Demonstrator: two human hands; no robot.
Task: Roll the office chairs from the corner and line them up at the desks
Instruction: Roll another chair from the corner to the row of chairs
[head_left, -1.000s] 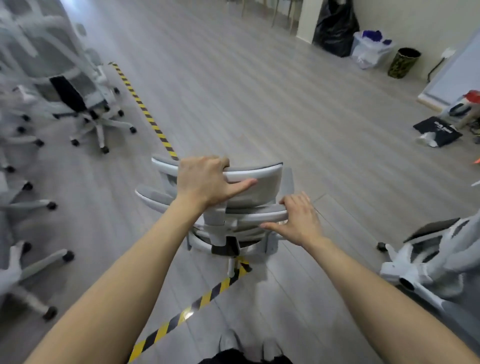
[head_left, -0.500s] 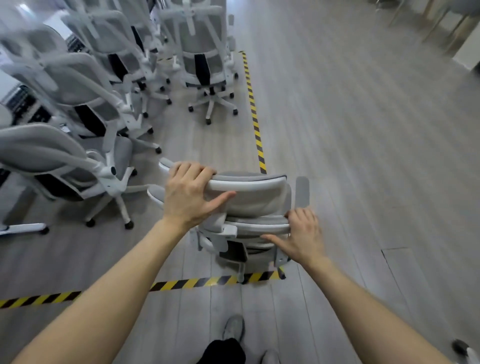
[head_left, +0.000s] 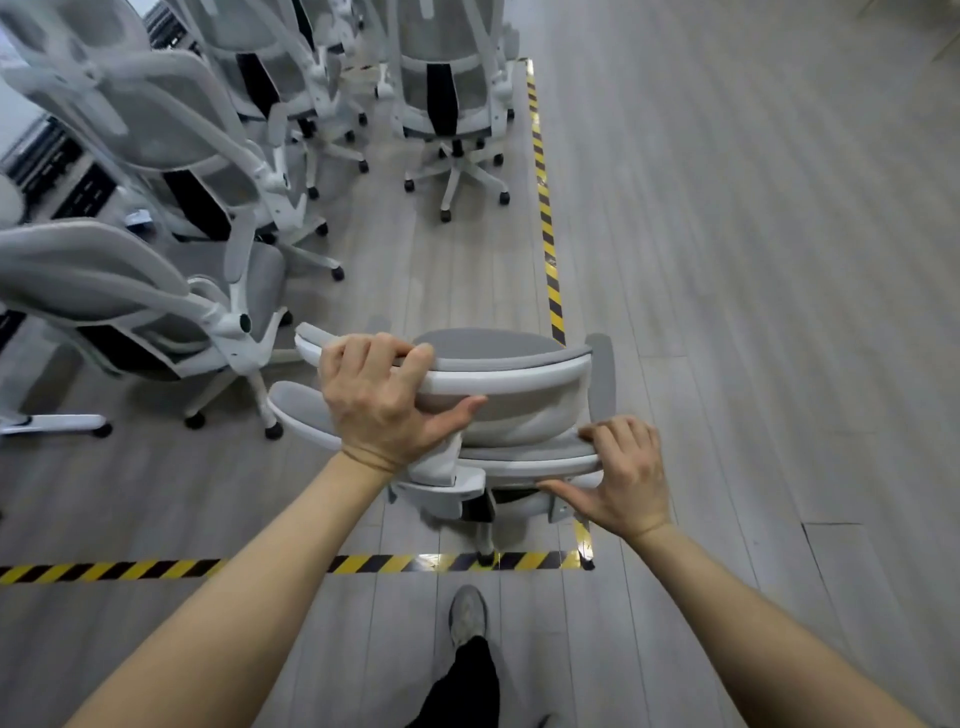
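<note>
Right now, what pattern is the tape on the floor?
Diagonal yellow and black stripes on the floor tape, clearest in the head view.

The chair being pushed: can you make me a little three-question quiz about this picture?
1. True or false: the left hand grips the headrest of the chair.
2. What does the right hand hold? A) the backrest top edge B) a wheel C) nothing
3. Fill in: the floor tape is striped yellow and ____.

Key: 1 true; 2 A; 3 black.
</note>
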